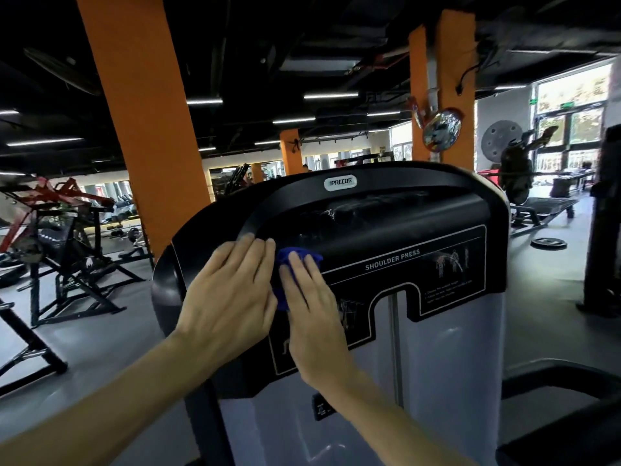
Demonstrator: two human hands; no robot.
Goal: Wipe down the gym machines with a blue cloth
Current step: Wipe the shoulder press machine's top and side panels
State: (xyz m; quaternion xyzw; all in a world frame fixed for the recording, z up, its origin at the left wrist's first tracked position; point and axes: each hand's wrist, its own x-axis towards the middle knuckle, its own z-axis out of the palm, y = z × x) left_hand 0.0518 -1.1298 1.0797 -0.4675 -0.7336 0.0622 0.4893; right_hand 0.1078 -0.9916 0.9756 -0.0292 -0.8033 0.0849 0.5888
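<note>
A black and grey shoulder press machine (pixel 403 227) fills the middle of the view, its black panel carrying a printed label. A small blue cloth (pixel 295 258) lies bunched against the panel's left part. My right hand (pixel 312 311) presses flat on the cloth with straight fingers, covering most of it. My left hand (pixel 232 297) lies flat on the panel just left of the cloth, its fingers straight and touching the right hand's side.
An orange pillar (pixel 148 122) stands behind the machine at left, another (pixel 443 79) at right. Black and red plate machines (pixel 67 237) stand on the grey floor at left. A weight plate (pixel 548 243) lies on the floor at right.
</note>
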